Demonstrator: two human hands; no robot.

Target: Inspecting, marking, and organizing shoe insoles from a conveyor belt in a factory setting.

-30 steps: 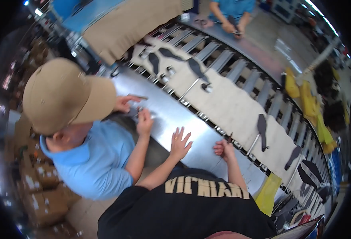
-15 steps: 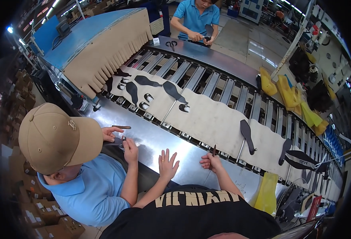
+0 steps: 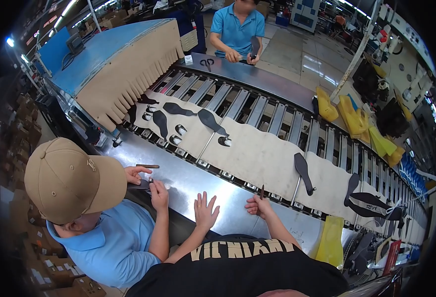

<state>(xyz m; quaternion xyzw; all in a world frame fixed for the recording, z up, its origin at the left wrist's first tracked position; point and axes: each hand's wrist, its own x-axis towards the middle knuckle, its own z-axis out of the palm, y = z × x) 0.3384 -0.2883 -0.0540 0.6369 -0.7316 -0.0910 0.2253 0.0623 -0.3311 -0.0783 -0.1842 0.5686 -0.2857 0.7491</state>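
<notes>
My left hand [image 3: 206,213] rests over the shiny metal table [image 3: 198,180], fingers spread and nothing in them. To its right, my right hand [image 3: 259,206] has its fingers curled round a thin dark stick-like tool [image 3: 262,192] that points up toward the conveyor; I cannot make out its exact kind. Past the table edge runs a roller conveyor [image 3: 278,120] topped by a pale cloth [image 3: 257,153]. Dark shoe soles [image 3: 303,171] lie on this cloth, with several more at the left, beside small dark curved pieces [image 3: 224,141].
A person in a tan cap [image 3: 69,173] works close at my left, near a second dark stick [image 3: 147,166]. Across the conveyor another person [image 3: 238,29] handles a sole near scissors [image 3: 207,63]. A fringed machine hood [image 3: 129,74] stands far left; a yellow sheet [image 3: 330,242] lies right.
The whole view has shifted slightly, with the scene sitting a little lower and left. The far person's hands have moved apart somewhat. My hands keep nearly the same pose over the table.
</notes>
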